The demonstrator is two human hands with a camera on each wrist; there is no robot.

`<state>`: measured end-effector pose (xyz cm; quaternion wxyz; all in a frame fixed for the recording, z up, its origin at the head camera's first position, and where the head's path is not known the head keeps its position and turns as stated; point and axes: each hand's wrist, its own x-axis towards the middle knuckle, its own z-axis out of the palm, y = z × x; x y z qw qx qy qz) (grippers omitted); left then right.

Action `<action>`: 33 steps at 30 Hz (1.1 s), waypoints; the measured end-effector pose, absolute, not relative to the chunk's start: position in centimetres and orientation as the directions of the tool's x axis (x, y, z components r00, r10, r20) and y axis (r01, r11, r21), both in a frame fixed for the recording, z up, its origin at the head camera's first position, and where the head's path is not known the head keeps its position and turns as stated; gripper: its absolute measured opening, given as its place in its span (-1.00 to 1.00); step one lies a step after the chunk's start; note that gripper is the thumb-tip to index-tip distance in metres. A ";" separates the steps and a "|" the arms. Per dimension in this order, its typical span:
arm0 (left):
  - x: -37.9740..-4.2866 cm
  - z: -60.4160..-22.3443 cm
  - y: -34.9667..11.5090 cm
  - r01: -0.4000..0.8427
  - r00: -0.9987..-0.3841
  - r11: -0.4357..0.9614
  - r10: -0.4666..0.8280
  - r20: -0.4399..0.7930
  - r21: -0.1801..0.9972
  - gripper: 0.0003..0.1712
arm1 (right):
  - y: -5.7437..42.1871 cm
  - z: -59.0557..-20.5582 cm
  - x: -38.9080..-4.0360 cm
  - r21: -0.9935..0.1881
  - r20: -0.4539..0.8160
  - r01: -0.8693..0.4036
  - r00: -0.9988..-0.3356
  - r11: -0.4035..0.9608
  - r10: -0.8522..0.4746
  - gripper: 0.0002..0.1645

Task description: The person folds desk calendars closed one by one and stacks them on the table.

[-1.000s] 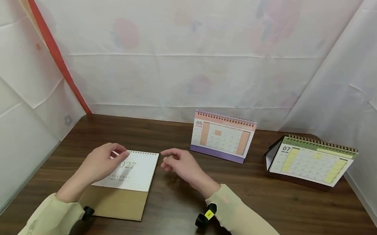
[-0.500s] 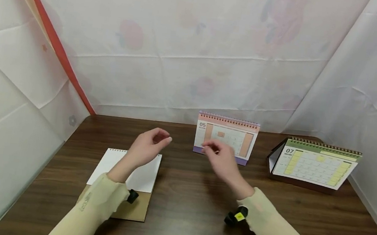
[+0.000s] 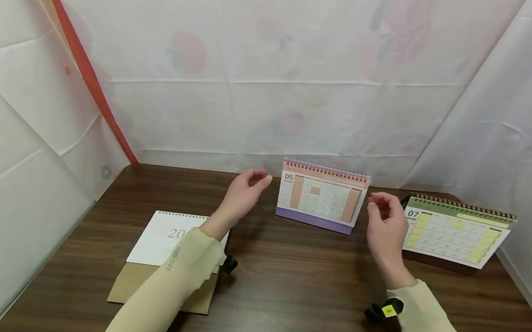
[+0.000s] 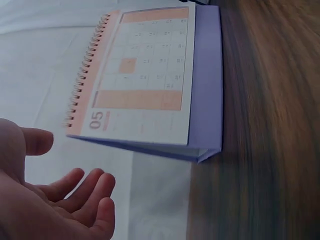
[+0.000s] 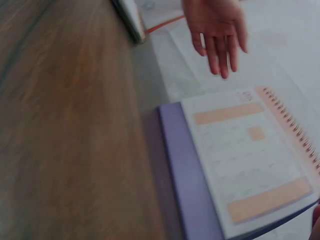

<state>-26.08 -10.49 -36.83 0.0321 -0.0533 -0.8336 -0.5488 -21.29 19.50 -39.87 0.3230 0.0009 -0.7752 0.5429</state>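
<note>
A purple desk calendar (image 3: 322,195) with a page marked 05 stands upright near the back of the table, spiral binding on top. Just left of it hovers my left hand (image 3: 244,191), fingers relaxed and holding nothing; the left wrist view shows its fingers (image 4: 102,187) apart from the calendar's side. My right hand (image 3: 386,225) is raised at the calendar's right side, fingers loosely bent, with nothing in it. In the head view it overlaps the left edge of a green desk calendar (image 3: 457,234) marked 07.
On the left lies or leans a white and tan desk calendar (image 3: 152,240), partly covered by my left sleeve (image 3: 184,266). The brown wooden table (image 3: 289,302) ends at a white cloth backdrop (image 3: 234,101) behind and on both sides.
Both hands have moved right and away from the white and tan calendar, to either side of the purple calendar. The calendars have stayed where they stood.
</note>
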 end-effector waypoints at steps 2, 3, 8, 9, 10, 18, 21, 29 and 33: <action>-26.6 -36.9 -9.7 0.104 -0.995 0.371 0.043 0.094 0.923 -0.44 | 19.8 -40.4 -21.2 -0.845 0.497 -0.350 -0.794 0.404 0.351 -0.72; -26.8 -36.9 -9.4 0.097 -0.995 0.366 0.043 0.087 0.926 -0.42 | 19.8 -40.6 -21.2 -0.848 0.493 -0.351 -0.798 0.398 0.347 -0.68; -27.4 -36.7 -7.6 0.075 -0.996 0.352 0.070 0.054 0.933 -0.33 | 19.8 -41.5 -21.2 -0.862 0.465 -0.340 -0.826 0.376 0.319 -0.46; -27.5 -36.7 -7.3 0.074 -0.996 0.350 0.078 0.050 0.934 -0.30 | 19.7 -41.6 -21.2 -0.865 0.457 -0.333 -0.832 0.375 0.315 -0.42; -27.5 -36.7 -7.1 0.071 -0.995 0.346 0.084 0.044 0.935 -0.27 | 19.7 -41.6 -21.2 -0.868 0.448 -0.324 -0.838 0.376 0.311 -0.40; -27.7 -37.3 -6.3 0.066 -0.989 0.318 0.145 0.021 0.946 -0.22 | 19.6 -41.9 -21.7 -0.899 0.312 -0.207 -0.921 0.386 0.233 -0.40; -27.7 -37.5 -6.4 0.056 -0.991 0.307 0.137 0.015 0.950 -0.21 | 19.4 -41.9 -21.9 -0.910 0.270 -0.180 -0.941 0.375 0.204 -0.38; -27.7 -37.4 -6.4 0.061 -0.990 0.302 0.143 0.018 0.951 -0.25 | 19.2 -41.8 -22.8 -0.904 0.268 -0.174 -0.942 0.390 0.201 -0.33; -27.8 -37.4 -6.5 0.065 -0.990 0.311 0.143 0.021 0.948 -0.28 | 19.2 -41.7 -22.8 -0.911 0.232 -0.142 -0.952 0.388 0.198 -0.30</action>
